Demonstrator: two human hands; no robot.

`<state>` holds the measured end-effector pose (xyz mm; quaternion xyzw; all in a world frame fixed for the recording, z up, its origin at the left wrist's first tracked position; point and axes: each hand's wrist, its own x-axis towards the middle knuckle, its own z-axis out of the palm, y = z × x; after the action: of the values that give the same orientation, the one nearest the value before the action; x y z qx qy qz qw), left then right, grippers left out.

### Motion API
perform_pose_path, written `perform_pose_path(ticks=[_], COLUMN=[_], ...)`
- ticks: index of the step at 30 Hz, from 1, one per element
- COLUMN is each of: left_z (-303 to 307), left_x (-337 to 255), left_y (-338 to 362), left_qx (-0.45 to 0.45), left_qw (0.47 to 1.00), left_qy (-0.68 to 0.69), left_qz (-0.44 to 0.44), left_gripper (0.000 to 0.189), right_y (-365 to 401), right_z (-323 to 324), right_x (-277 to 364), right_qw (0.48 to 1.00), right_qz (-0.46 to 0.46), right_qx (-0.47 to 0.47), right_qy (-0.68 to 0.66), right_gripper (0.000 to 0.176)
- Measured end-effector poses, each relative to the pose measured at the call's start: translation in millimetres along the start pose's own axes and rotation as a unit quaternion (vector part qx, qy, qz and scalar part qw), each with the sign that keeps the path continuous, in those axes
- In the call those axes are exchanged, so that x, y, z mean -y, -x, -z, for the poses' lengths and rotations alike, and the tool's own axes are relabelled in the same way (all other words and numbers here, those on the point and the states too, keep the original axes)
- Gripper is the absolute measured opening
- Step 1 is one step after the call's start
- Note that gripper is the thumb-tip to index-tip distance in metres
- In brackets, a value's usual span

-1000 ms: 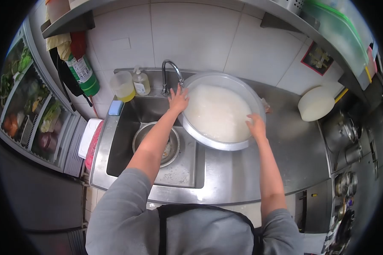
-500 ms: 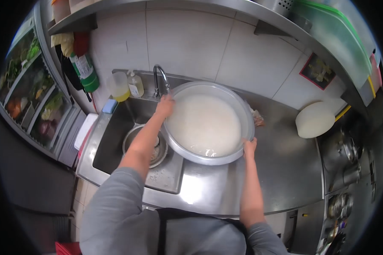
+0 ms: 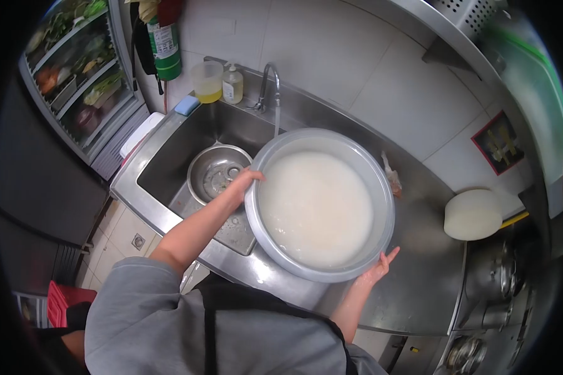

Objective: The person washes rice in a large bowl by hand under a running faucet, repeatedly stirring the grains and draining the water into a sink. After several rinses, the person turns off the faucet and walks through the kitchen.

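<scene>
Basin (image 3: 322,277): wide, grey and round, at the right-hand side of the sink (image 3: 159,181), spanning part of it and the steel table (image 3: 406,294); whether its base bears on the table cannot be told.
Cloudy liquid (image 3: 317,209): fills much of the basin, with wall showing above it; a heavy, shifting load, by judgement, so slow, even moves suit it and a sudden stop could send it over the rim.
Left hand (image 3: 243,182): fingers hooked over the basin's rim on the sink side; a firm hold there helps steer the load.
Right hand (image 3: 376,271): against the outer wall at the near right, fingers spread and pointing away rather than closed on the rim; wrapping them under the lip would give a surer grip, as wet metal may slip.
Balance: the hands sit on roughly opposite sides, which suits a level carry; equal effort from both keeps the liquid from running to one edge.
Tap (image 3: 277,94): water runs from it beside the basin's far edge; where it lands is hidden.
Steel bowl (image 3: 197,187): in the sink, near the left hand; the basin's underside needs to clear it.
Soap bottle (image 3: 233,89): behind the sink, beside a tub (image 3: 207,76) holding yellow liquid, both out of the basin's way.
</scene>
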<state>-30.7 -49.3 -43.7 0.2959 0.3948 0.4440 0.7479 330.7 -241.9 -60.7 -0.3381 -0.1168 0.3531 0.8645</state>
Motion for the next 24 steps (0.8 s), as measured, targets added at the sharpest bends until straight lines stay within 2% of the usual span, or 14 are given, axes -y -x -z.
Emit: perform_pose_path(ticks=[5,8,14,15,16,20,22,24], left_z=[-6.4,-14.8,-27.9,-28.8,-25.5,-24.2,-17.5,-13.2], left_x=[22.1,26.3,48.1,51.0,60.0,64.4,70.0,71.2], left_y=[21.8,48.9,88.8,94.5,94.1,96.5,92.2,89.2], left_qx=[-0.035,0.006,-0.061,-0.071,-0.038,-0.045,-0.009,-0.009], left_qw=[0.999,0.994,0.982,0.978,0.98,0.974,0.974,0.972], left_qy=[0.025,0.094,0.148,0.155,0.164,0.2,0.209,0.216], left_qz=[0.001,0.049,0.1,0.119,0.104,0.099,0.088,0.095], left_gripper=[0.046,0.047,0.048,0.049,0.049,0.05,0.049,0.049], right_y=[0.4,-11.1,-1.5,-1.9,-3.2,-12.3,-22.0,-29.9], right_z=[-6.2,-2.5,-38.4,-40.6,-42.9,-47.3,-33.4,-27.3], right_x=[39.3,71.3,124.6,130.6,135.6,143.7,147.1,150.0], right_qw=[0.995,0.995,0.989,0.99,0.991,0.985,0.981,0.976], right_qz=[-0.019,-0.01,0.003,0.002,0.003,-0.003,0.02,0.033], right_qx=[-0.09,-0.073,-0.062,-0.033,-0.004,-0.017,0.023,0.018], right_qy=[0.03,0.073,0.132,0.135,0.137,0.174,0.194,0.212], right_gripper=[0.067,0.064,0.057,0.056,0.054,0.053,0.054,0.055])
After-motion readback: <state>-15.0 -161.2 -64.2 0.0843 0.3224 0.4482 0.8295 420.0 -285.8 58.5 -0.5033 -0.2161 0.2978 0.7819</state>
